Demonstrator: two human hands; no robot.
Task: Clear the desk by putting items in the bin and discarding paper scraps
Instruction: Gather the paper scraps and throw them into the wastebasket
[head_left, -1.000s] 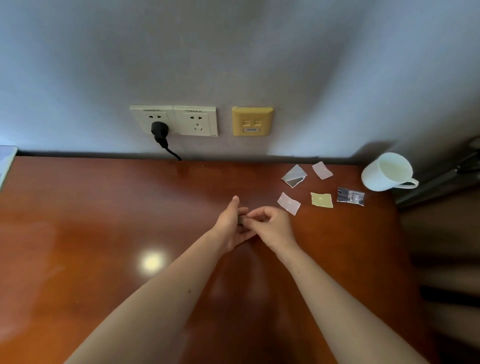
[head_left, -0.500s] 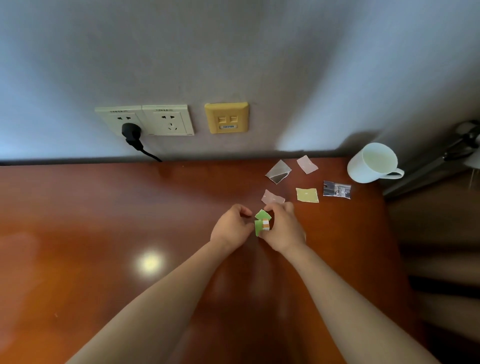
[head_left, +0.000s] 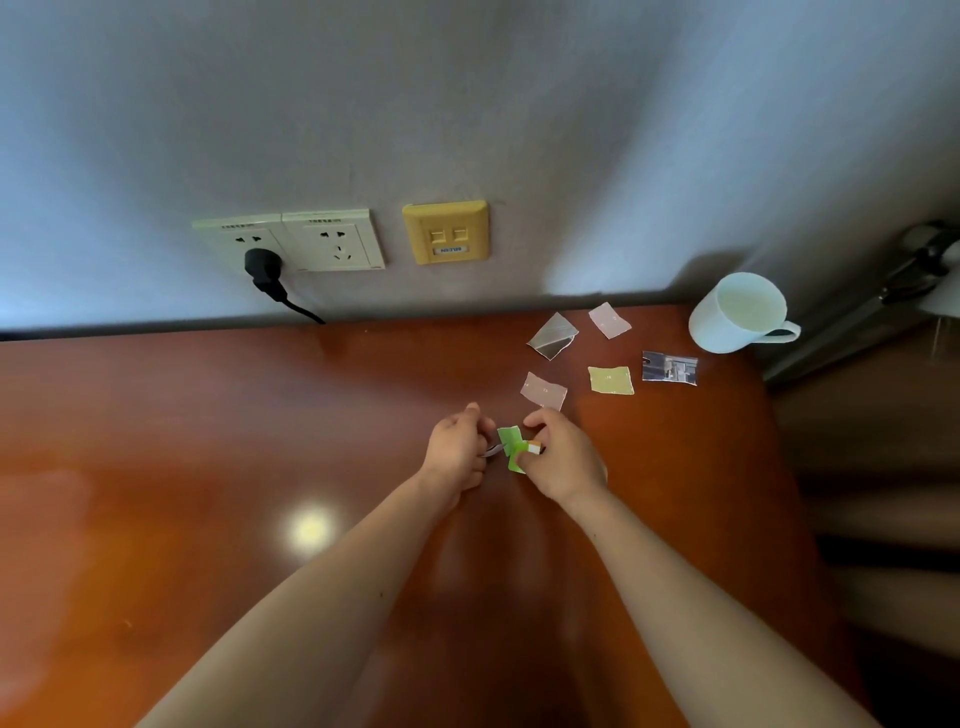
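Observation:
Both my hands meet above the middle of the brown desk (head_left: 208, 441). A green paper scrap (head_left: 511, 447) with an orange-and-white part is pinched between my left hand (head_left: 457, 452) and my right hand (head_left: 558, 457). A pale strip shows by the left fingers. Several more scraps lie flat beyond my hands: a pink scrap (head_left: 543, 391) just behind the right hand, a yellow-green scrap (head_left: 611, 380), a grey folded scrap (head_left: 552, 336), a second pink scrap (head_left: 609, 320) and a dark printed scrap (head_left: 669, 368). No bin is in view.
A white mug (head_left: 737, 312) stands at the desk's back right corner. Wall sockets (head_left: 291, 241) with a black plug (head_left: 265, 267) and a yellow data outlet (head_left: 445, 232) sit above the back edge. The desk's right edge drops off beside the mug.
The view has swung right. My hands, closed together a second ago, have drawn slightly apart, and the green scrap now shows between them.

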